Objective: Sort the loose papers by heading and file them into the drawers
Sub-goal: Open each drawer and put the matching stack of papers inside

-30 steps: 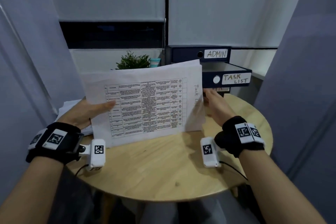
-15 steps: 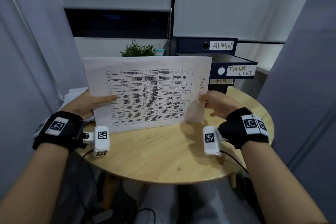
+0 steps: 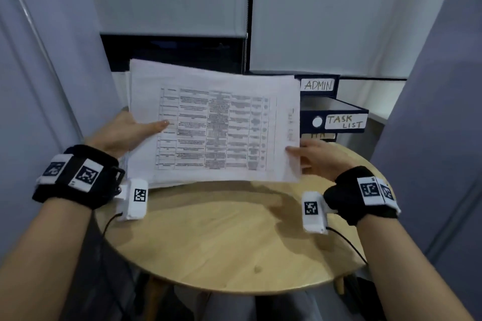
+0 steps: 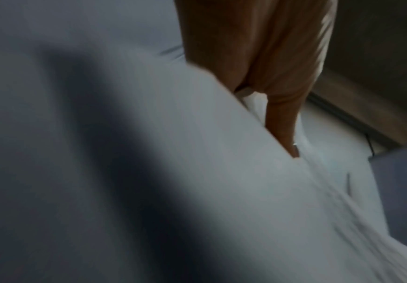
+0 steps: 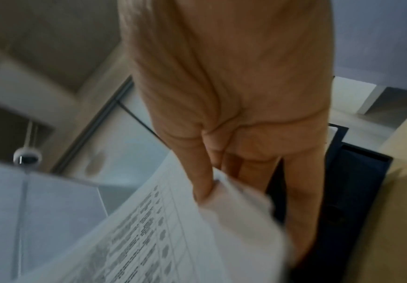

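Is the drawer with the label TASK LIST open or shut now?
Open. The TASK LIST drawer sticks out in front of the ADMIN drawer above it.

I see the stack of papers (image 3: 214, 128), printed table on top, held tilted above the table; behind it, navy drawers (image 3: 336, 117), the TASK LIST drawer (image 3: 339, 122) pulled open.

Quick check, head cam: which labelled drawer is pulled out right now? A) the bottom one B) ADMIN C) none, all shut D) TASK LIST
D: the TASK LIST drawer juts forward past the ADMIN drawer above it, its open top showing, while the left hand and right hand hold the papers in front.
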Available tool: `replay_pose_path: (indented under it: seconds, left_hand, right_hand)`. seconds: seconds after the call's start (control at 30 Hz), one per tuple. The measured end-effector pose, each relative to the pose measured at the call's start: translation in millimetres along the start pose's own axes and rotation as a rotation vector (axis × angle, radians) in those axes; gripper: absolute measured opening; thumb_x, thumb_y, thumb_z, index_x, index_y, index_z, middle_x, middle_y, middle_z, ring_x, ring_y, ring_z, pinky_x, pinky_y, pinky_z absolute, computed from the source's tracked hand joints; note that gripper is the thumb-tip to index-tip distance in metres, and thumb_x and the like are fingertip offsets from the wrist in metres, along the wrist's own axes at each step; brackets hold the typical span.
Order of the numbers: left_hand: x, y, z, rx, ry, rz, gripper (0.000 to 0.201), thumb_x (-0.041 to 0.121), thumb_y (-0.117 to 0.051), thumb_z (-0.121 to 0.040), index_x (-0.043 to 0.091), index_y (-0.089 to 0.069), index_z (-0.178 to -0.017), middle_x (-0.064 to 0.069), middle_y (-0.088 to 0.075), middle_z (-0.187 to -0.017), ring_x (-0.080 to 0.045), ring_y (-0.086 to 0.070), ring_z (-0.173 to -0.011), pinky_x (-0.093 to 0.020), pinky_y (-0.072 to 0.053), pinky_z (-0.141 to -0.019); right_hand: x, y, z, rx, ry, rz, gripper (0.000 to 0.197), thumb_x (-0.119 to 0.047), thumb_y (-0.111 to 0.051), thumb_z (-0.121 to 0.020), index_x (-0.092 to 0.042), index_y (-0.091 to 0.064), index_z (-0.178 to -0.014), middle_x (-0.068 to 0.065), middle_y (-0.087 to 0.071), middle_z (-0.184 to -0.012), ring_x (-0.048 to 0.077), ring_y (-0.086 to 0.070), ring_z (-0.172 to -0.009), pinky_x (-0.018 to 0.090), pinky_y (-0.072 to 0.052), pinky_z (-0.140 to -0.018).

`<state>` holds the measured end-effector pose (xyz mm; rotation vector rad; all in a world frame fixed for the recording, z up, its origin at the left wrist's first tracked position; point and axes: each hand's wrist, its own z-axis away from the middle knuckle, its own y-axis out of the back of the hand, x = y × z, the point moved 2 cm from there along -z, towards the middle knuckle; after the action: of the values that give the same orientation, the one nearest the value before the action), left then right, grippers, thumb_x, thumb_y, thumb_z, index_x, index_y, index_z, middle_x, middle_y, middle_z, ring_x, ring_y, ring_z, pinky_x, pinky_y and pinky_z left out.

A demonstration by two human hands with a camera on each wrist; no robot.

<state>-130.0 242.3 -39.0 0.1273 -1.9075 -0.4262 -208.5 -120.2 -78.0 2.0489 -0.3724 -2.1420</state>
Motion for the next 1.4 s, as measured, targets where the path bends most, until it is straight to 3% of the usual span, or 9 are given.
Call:
replay_pose_path:
  seconds: [0.13,0.27,0.4,0.6,0.73,0.9,1.1,1.27,1.4]
  left_hand:
    - [42.1,-21.9,-13.9,0.121,-0.102,0.441,0.033,0.003,-0.06,-0.088,0.008,-0.061,-0.121,0.001,-0.069,-0.113,-0.014,-0.067,-0.103,-0.031,-0.055,-0.089]
    - [68.6,-87.7,-27.4,0.195,-0.027,0.696,0.025,0.002,-0.06,-0.09,0.002,-0.062,-0.115,-0.005,-0.072,-0.103,-0.016,-0.07,-0.092,-0.031,-0.058,-0.079]
    - [80.3,-151.8,-26.8,0.182,0.138,0.847,0.029,0.002,-0.057,-0.093,-0.003,-0.056,-0.122,-0.012,-0.066,-0.112,-0.022,-0.066,-0.089,-0.035,-0.057,-0.08]
    - [75.1,-155.5,-33.7,0.102,0.137,0.873,0.054,-0.014,-0.045,-0.09,0.013,-0.037,-0.136,-0.015,-0.053,-0.116,-0.021,-0.059,-0.083,-0.024,-0.054,-0.047]
    - [78.3,-151.5,-29.4,-0.086,0.177,0.762,0.057,-0.007,-0.043,-0.09,0.015,-0.038,-0.142,-0.016,-0.06,-0.102,-0.021,-0.069,-0.065,-0.023,-0.055,-0.05]
    - [81.0,-135.9,-32.4,-0.286,0.357,0.893,0.055,0.035,-0.047,-0.091,0.003,-0.047,-0.135,-0.024,-0.066,-0.115,-0.033,-0.07,-0.091,-0.025,-0.055,-0.071]
    - [109.4,-158.9,-29.7,-0.488,0.407,0.845,0.043,0.016,-0.04,-0.098,-0.004,-0.042,-0.136,-0.03,-0.053,-0.13,-0.024,-0.072,-0.064,-0.019,-0.051,-0.039]
    - [118.6,-179.7,-56.7,-0.317,0.4,0.885,0.036,-0.005,-0.031,-0.1,-0.01,-0.033,-0.136,-0.036,-0.052,-0.106,-0.02,-0.068,-0.051,-0.015,-0.051,-0.041]
    - [120.1,-210.2,-84.0,-0.219,0.352,0.704,0.029,-0.018,-0.039,-0.092,-0.02,-0.044,-0.12,-0.032,-0.055,-0.097,-0.03,-0.068,-0.053,-0.02,-0.052,-0.042]
  right_hand:
    - [-36.8,21.2,4.4,0.159,0.182,-0.417,0.035,-0.027,-0.058,-0.096,-0.006,-0.058,-0.124,0.01,-0.069,-0.118,0.021,-0.064,-0.113,0.037,-0.053,-0.092]
    - [-66.0,5.9,11.1,-0.027,0.202,-0.329,0.041,-0.039,-0.052,-0.097,-0.011,-0.059,-0.127,0.007,-0.07,-0.116,0.02,-0.067,-0.108,0.043,-0.055,-0.09]
    - [-74.8,6.4,14.4,0.083,0.321,-0.257,0.028,-0.013,-0.042,-0.103,-0.013,-0.051,-0.129,-0.014,-0.071,-0.078,0.002,-0.068,-0.067,0.023,-0.054,-0.06]
    - [-63.3,62.9,20.6,0.242,0.198,-0.319,0.028,-0.004,-0.048,-0.097,-0.003,-0.054,-0.125,0.009,-0.069,-0.111,0.021,-0.065,-0.099,0.032,-0.058,-0.076]
    - [-54.9,78.2,28.6,0.231,0.096,-0.48,0.014,0.001,-0.047,-0.096,0.004,-0.057,-0.105,0.017,-0.063,-0.09,0.018,-0.056,-0.066,0.019,-0.054,-0.047]
    - [-51.9,89.3,35.0,0.152,0.086,-0.697,0.018,0.002,-0.042,-0.097,0.006,-0.059,-0.098,0.013,-0.073,-0.08,0.012,-0.07,-0.061,0.014,-0.055,-0.055]
    - [-61.3,97.4,17.4,0.15,0.025,-0.804,0.009,-0.003,-0.056,-0.09,0.002,-0.063,-0.094,0.01,-0.065,-0.075,0.012,-0.067,-0.055,0.017,-0.056,-0.052]
    - [-65.4,125.5,4.5,0.232,0.003,-0.891,0.04,-0.028,-0.05,-0.096,0.004,-0.05,-0.12,0.02,-0.069,-0.101,0.024,-0.074,-0.075,0.026,-0.058,-0.072]
    - [-68.1,136.1,0.4,0.446,0.051,-0.515,0.033,-0.03,-0.045,-0.097,-0.013,-0.047,-0.125,0.017,-0.066,-0.103,0.021,-0.072,-0.071,0.026,-0.056,-0.051]
